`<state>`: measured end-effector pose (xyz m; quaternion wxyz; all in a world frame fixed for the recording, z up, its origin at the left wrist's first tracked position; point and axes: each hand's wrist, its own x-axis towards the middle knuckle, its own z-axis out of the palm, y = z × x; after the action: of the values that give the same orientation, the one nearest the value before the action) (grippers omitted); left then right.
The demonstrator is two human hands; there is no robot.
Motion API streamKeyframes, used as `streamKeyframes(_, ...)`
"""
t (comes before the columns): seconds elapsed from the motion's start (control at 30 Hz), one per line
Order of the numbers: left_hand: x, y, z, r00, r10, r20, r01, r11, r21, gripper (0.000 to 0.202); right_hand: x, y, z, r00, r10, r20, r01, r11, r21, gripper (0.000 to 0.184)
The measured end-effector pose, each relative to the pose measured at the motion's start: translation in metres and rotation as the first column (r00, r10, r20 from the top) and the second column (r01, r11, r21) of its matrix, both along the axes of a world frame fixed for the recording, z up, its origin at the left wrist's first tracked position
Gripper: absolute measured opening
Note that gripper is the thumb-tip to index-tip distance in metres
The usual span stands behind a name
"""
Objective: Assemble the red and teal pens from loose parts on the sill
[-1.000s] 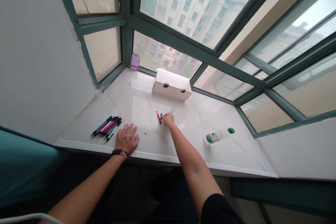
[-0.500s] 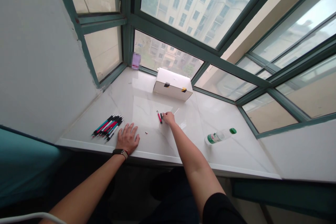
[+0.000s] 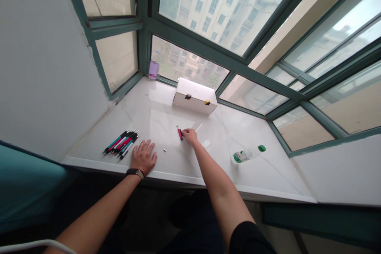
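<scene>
My left hand (image 3: 143, 154) lies flat on the white counter with its fingers spread, holding nothing. Just left of it is a bundle of pens (image 3: 120, 143) in black, red, teal and white. My right hand (image 3: 189, 136) is farther forward, thumb and fingers pinched on a small black pen part (image 3: 182, 132); the fingers partly cover it. Right alongside lies a red pen barrel (image 3: 179, 133), with small thin pieces around it too fine to name. Between my hands rests a tiny metallic piece (image 3: 164, 151). A thin white stick (image 3: 199, 127) lies beyond my right hand.
A white box (image 3: 195, 96) with dark and yellow tabs stands against the window. To the right, a clear bottle (image 3: 245, 154) with a green cap appears tilted. A blurred purple item (image 3: 153, 70) is in the far left corner. The counter (image 3: 268, 178) ends close to my body.
My right hand has shifted slightly, its fingertips now lower along the small black part beside the red barrel. My left hand stays flat in the same place.
</scene>
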<state>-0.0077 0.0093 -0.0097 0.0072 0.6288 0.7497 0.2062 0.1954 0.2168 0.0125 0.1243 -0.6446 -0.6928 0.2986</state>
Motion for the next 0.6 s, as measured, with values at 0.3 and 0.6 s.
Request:
streamKeyframes(0.3, 0.001, 0.000, -0.001, 0.998, -0.001, 0.059, 0.001, 1.000, 0.005, 0.045, -0.001, -0.015, 0.015, 0.995, -0.030, 0.091, 0.027, 0.999, 0.030, 0.025)
streamKeyframes(0.6, 0.001, -0.001, -0.001, 0.998, 0.004, 0.058, -0.005, 1.000, 0.008, 0.044, -0.017, -0.036, 0.029, 0.972, -0.012, 0.236, 0.036, 0.995, -0.097, 0.019)
